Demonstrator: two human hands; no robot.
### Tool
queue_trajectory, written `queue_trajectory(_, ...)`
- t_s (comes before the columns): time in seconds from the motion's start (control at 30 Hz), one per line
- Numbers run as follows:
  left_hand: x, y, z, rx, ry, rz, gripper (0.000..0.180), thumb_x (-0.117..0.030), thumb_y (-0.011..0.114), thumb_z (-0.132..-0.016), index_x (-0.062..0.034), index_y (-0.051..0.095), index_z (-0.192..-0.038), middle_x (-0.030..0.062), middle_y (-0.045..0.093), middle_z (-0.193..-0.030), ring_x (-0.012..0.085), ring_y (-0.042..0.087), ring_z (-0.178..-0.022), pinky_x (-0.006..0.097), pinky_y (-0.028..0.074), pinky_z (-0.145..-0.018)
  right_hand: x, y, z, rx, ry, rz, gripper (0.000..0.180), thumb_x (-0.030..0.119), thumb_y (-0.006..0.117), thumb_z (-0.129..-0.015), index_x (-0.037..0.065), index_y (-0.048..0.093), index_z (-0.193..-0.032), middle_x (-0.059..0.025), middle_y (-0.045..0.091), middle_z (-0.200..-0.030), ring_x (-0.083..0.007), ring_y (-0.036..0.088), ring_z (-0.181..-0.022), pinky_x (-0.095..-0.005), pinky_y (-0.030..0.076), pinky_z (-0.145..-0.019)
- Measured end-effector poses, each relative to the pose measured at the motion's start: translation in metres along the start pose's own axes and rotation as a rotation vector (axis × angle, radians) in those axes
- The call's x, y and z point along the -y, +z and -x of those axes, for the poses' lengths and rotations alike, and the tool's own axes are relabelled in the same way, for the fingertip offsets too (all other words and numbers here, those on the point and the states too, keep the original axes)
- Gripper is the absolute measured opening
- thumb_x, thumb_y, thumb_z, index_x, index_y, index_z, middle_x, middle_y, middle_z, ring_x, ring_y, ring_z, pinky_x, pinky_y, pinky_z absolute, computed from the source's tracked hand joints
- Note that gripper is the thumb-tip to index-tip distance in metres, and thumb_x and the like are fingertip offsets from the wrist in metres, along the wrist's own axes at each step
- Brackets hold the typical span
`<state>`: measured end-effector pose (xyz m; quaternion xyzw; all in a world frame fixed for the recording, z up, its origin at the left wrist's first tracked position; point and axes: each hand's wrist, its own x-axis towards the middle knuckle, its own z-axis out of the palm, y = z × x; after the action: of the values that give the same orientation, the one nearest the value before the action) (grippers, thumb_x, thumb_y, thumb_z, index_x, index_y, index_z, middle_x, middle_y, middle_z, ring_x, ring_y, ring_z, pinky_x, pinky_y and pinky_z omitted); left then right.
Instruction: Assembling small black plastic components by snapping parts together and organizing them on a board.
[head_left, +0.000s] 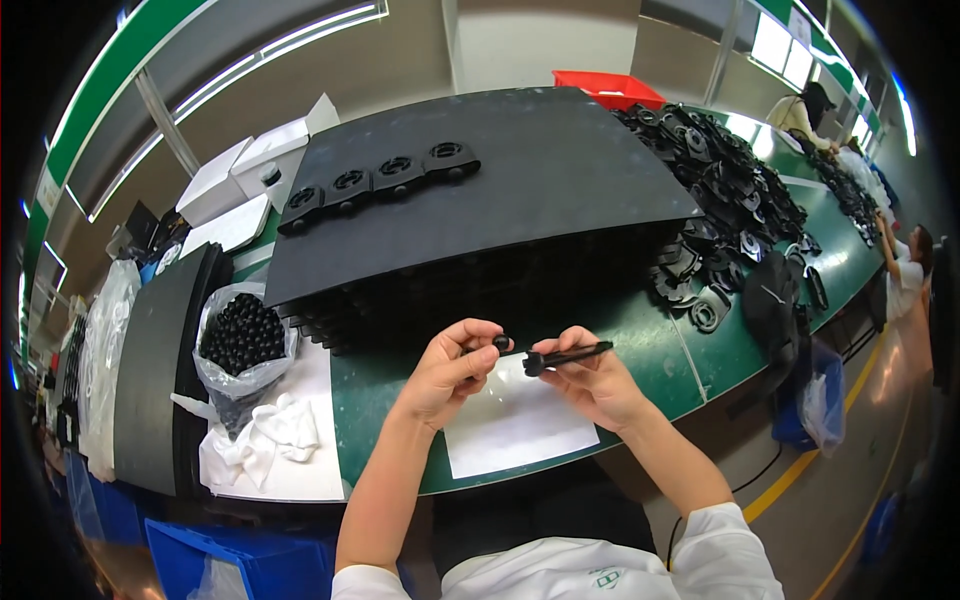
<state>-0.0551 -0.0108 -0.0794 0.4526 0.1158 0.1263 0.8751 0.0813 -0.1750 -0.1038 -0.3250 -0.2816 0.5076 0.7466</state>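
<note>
Above the near edge of the green table, my left hand [448,376] pinches a small round black knob [501,342] between thumb and fingertips. My right hand [597,388] is closed around a narrow black plastic part [568,355], held nearly level with its thicker end toward the knob. The two pieces are close together; a small gap seems to part them. Beneath both hands lies a white sheet of paper [520,430]. To the left, a clear plastic bag [205,372] holds many similar round black knobs [243,332].
A tall stack of black sheets [520,190] fills the middle, with a row of joined black parts [372,182] on top. Loose black parts [720,180] are heaped at right, near a red bin [605,88]. White cloth [275,430] lies left. Other people [905,285] work far right.
</note>
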Motion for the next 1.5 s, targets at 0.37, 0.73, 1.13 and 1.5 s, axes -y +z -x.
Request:
queue_trajectory(0.37, 0.001, 0.003, 0.000, -0.028, -0.015, -0.108, 0.023, -0.014, 0.066, -0.080, -0.0055, 0.062, -0.102, 0.0033, 0.063, -0.088, 0.0009, 0.040, -0.055, 0.015, 0.027, -0.046, 0.029, 0.004, 0.002, 0.239, -1.044, 1.422, 0.021, -0.007, 0.063, -0.055, 0.006, 0.058, -0.070, -0.0070, 0.064, -0.097, -0.0259, 0.057, -0.090, -0.0315, 0.051, -0.071)
queue_trajectory(0.73, 0.004, 0.005, -0.002, -0.068, 0.023, -0.127, 0.023, -0.009, 0.069, -0.076, -0.0058, 0.062, -0.099, -0.0011, 0.058, -0.080, 0.0005, 0.040, -0.055, 0.015, 0.026, -0.045, 0.007, 0.009, -0.003, -0.116, -0.441, 0.431, 0.013, 0.000, 0.052, -0.087, 0.005, 0.051, -0.098, -0.0102, 0.059, -0.100, -0.0188, 0.057, -0.094, -0.0314, 0.046, -0.084)
queue_trajectory(1.13, 0.005, 0.007, -0.002, -0.097, 0.031, -0.300, 0.018, -0.007, 0.072, -0.072, -0.0064, 0.065, -0.088, -0.0041, 0.053, -0.070, 0.0010, 0.039, -0.053, 0.016, 0.025, -0.044, -0.004, 0.004, -0.013, -0.108, -0.121, 0.155, 0.012, 0.007, 0.049, -0.091, 0.009, 0.050, -0.103, -0.0046, 0.058, -0.100, -0.0160, 0.057, -0.095, -0.0314, 0.048, -0.083)
queue_trajectory(1.5, 0.007, 0.003, -0.002, -0.044, -0.067, -0.235, 0.009, -0.009, 0.070, -0.074, -0.0050, 0.064, -0.080, -0.0023, 0.056, -0.065, 0.0022, 0.040, -0.052, 0.017, 0.027, -0.046, -0.006, 0.002, -0.014, -0.017, -0.167, 0.138, 0.009, 0.007, 0.050, -0.091, 0.009, 0.046, -0.099, -0.0063, 0.056, -0.097, -0.0160, 0.056, -0.092, -0.0311, 0.048, -0.082)
